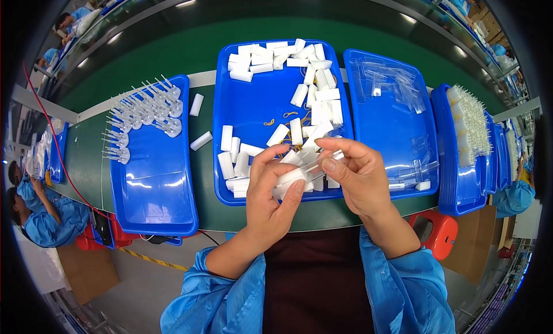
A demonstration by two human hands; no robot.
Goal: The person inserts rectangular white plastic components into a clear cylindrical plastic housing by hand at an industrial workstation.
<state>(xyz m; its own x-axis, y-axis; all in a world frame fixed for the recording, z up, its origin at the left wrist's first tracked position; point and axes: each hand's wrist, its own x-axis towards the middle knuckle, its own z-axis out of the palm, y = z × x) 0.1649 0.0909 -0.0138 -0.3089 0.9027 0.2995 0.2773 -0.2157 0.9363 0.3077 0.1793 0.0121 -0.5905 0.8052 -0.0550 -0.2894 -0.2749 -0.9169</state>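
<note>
My left hand (268,193) is closed around a white foam-like block (292,176), held between thumb and fingers above the near edge of the middle blue tray (253,103). My right hand (362,175) pinches a narrow clear plastic piece (324,160) between thumb and index finger. Its left end meets or overlaps the white block; the exact contact is too small to make out. Many similar white blocks (262,57) lie along the sides of that tray, with tan rubber bands (269,122) among them.
To the right, a blue tray (386,138) bears clear plastic pieces (377,80). The left blue tray (152,201) has clear stemmed parts (170,126). Two loose blocks (196,104) lie on the green table (276,214). Stacked trays (464,190) stand far right. Co-workers (63,204) sit at the sides.
</note>
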